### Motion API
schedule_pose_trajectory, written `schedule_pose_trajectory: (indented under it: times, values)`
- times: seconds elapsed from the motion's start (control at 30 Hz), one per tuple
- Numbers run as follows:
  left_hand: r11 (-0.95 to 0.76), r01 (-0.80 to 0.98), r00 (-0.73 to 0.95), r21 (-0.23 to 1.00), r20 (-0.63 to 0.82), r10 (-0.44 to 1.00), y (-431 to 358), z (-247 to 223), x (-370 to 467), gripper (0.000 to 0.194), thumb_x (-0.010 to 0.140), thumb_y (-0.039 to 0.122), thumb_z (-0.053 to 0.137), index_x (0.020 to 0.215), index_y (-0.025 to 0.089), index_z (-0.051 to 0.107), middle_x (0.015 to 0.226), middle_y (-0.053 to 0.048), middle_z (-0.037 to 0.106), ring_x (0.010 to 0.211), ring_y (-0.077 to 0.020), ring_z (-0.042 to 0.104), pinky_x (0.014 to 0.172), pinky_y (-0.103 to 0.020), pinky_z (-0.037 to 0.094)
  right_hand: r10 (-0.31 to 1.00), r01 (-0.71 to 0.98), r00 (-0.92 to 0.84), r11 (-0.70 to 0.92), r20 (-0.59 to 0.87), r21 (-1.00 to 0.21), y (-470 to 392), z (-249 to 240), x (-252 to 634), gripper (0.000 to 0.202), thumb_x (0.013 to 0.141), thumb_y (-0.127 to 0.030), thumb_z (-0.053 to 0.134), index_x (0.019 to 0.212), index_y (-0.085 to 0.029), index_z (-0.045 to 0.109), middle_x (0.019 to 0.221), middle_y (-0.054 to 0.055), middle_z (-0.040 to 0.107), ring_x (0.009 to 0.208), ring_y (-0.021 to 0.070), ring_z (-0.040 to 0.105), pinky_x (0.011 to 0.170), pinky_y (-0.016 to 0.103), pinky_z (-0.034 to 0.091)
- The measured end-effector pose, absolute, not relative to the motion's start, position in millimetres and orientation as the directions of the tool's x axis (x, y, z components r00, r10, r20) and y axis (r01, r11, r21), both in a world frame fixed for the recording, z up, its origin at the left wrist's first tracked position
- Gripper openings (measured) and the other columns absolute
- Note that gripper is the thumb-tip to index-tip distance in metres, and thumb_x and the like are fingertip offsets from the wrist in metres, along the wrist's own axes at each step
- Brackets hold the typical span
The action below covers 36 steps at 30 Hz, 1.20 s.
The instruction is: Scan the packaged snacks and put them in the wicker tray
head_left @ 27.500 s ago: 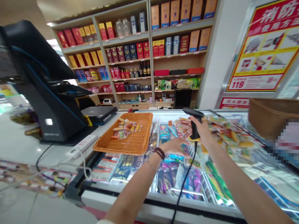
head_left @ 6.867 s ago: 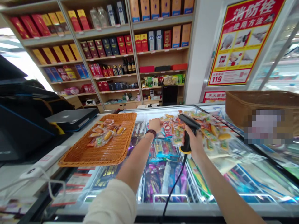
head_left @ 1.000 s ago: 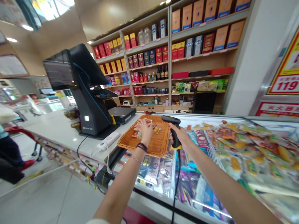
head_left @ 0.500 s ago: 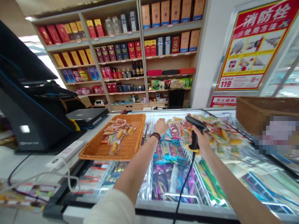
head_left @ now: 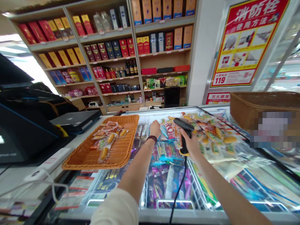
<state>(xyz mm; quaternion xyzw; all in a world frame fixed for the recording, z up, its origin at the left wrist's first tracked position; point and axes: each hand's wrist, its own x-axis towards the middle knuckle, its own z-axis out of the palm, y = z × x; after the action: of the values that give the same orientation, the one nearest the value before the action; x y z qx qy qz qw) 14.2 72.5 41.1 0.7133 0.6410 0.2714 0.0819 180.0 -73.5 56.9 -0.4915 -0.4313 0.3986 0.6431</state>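
My right hand (head_left: 192, 144) is wrapped round the handle of a black barcode scanner (head_left: 184, 125), whose dark cable hangs down toward me. Just left of it, my left hand (head_left: 155, 129) reaches over the glass-walled chest freezer, its fingers curled closed and mostly hidden from me. Beside those fingers lie blue-and-white packets (head_left: 163, 132) and a red packet (head_left: 170, 130). Clear-wrapped yellow and reddish sausage-like snacks (head_left: 214, 133) are heaped on the freezer's right part. An orange wicker basket (head_left: 78, 162) at the left bears several similar wrapped snacks (head_left: 104, 153).
Ice-pop packets (head_left: 158, 184) fill a white wire basket inside the freezer. A brown basket (head_left: 243, 110) stands at the right. A flat black scale (head_left: 76, 120) and a dark terminal (head_left: 21, 134) occupy the left counter. Shelves of boxed goods (head_left: 114, 50) line the back.
The view has shifted, so most things sit further left in the picture. The scanner and my right hand have come nearer my left hand, which stays curled over the freezer.
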Motion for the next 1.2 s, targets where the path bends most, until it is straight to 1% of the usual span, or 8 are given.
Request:
schedule_pose_trajectory:
  times: [0.07, 0.17, 0.27, 0.4, 0.53, 0.77, 0.9, 1.2]
  values:
    - [-0.164, 0.733, -0.039, 0.66, 0.281, 0.959, 68.1, 34.9, 11.0, 0.033, 0.085, 0.004, 0.059, 0.116, 0.012, 0.061, 0.113, -0.018, 0.07, 0.112, -0.0282, 0.068, 0.098, -0.038, 0.051, 0.939, -0.1, 0.304, 0.202, 0.163, -0.974, -76.4, 57.8, 177.4, 0.047, 0.076, -0.067, 0.074, 0.063, -0.026, 0.055, 0.048, -0.001, 0.054, 0.04, 0.0154, 0.049, 0.041, 0.03, 0.04]
    - [-0.221, 0.319, -0.04, 0.922, 0.246, 0.968, 57.2, 22.3, 6.9, 0.012, 0.086, 0.017, 0.065, 0.097, 0.016, 0.066, 0.09, -0.008, 0.072, 0.089, -0.0218, 0.07, 0.084, -0.032, 0.054, 0.947, -0.112, 0.268, 0.215, 0.179, -0.97, -81.4, 57.9, 171.7, 0.048, 0.075, -0.068, 0.075, 0.065, -0.026, 0.055, 0.048, -0.001, 0.054, 0.04, 0.015, 0.048, 0.04, 0.03, 0.039]
    - [-0.249, -0.096, 0.027, 0.964, 0.252, 0.967, 40.7, 8.8, 3.0, 0.016, 0.083, 0.03, 0.071, 0.093, 0.018, 0.067, 0.083, -0.003, 0.069, 0.076, -0.0163, 0.068, 0.074, -0.028, 0.054, 0.956, -0.119, 0.224, 0.221, 0.19, -0.968, -86.3, 56.4, 166.5, 0.049, 0.075, -0.068, 0.075, 0.065, -0.025, 0.055, 0.047, -0.002, 0.054, 0.038, 0.0141, 0.048, 0.039, 0.029, 0.038]
    - [-0.202, -0.349, 0.007, 0.915, 0.218, 0.976, 20.0, -0.2, -2.9, 0.045, 0.073, 0.038, 0.083, 0.109, 0.021, 0.064, 0.094, -0.003, 0.07, 0.076, -0.0162, 0.071, 0.073, -0.028, 0.056, 0.968, -0.122, 0.16, 0.212, 0.191, -0.97, -91.2, 54.3, 162.9, 0.05, 0.072, -0.069, 0.077, 0.065, -0.026, 0.053, 0.048, -0.002, 0.055, 0.037, 0.014, 0.047, 0.038, 0.029, 0.037]
    - [-0.213, -0.397, 0.021, 0.893, 0.24, 0.97, 8.5, 3.0, -6.7, 0.053, 0.068, 0.04, 0.088, 0.11, 0.022, 0.063, 0.1, -0.004, 0.071, 0.081, -0.0172, 0.073, 0.075, -0.029, 0.058, 0.984, -0.048, 0.1, 0.152, 0.147, -0.987, -92.9, 52.0, 161.4, 0.054, 0.07, -0.074, 0.075, 0.062, -0.026, 0.051, 0.04, -0.003, 0.05, 0.032, 0.0144, 0.044, 0.035, 0.029, 0.035]
    - [-0.22, -0.3, 0.042, 0.928, 0.243, 0.969, -1.4, 11.8, -4.6, 0.042, 0.076, 0.035, 0.082, 0.111, 0.021, 0.064, 0.101, -0.006, 0.074, 0.085, -0.0177, 0.073, 0.079, -0.031, 0.059, 0.986, 0.053, 0.031, 0.163, 0.165, -0.985, -95.1, 50.2, 161.7, 0.053, 0.079, -0.07, 0.069, 0.057, -0.024, 0.053, 0.039, 0.0, 0.052, 0.033, 0.0128, 0.045, 0.038, 0.026, 0.035]
    - [-0.227, -0.263, 0.032, 0.938, 0.244, 0.969, -4.3, 15.8, -3.9, 0.038, 0.077, 0.03, 0.081, 0.111, 0.021, 0.066, 0.102, -0.006, 0.075, 0.093, -0.0192, 0.073, 0.084, -0.031, 0.059, 0.988, 0.082, 0.015, 0.15, 0.152, -0.985, -97.0, 50.8, 160.6, 0.053, 0.078, -0.069, 0.07, 0.056, -0.024, 0.053, 0.038, 0.0, 0.052, 0.032, 0.013, 0.045, 0.038, 0.027, 0.036]
    - [-0.224, -0.278, 0.053, 0.934, 0.247, 0.967, -5.0, 16.3, -3.3, 0.035, 0.078, 0.029, 0.08, 0.11, 0.02, 0.067, 0.102, -0.006, 0.075, 0.094, -0.0193, 0.073, 0.085, -0.033, 0.06, 0.985, 0.115, 0.019, 0.168, 0.171, -0.979, -94.3, 44.4, 163.6, 0.053, 0.082, -0.068, 0.068, 0.056, -0.023, 0.056, 0.038, 0.0, 0.053, 0.032, 0.0133, 0.046, 0.04, 0.027, 0.037]
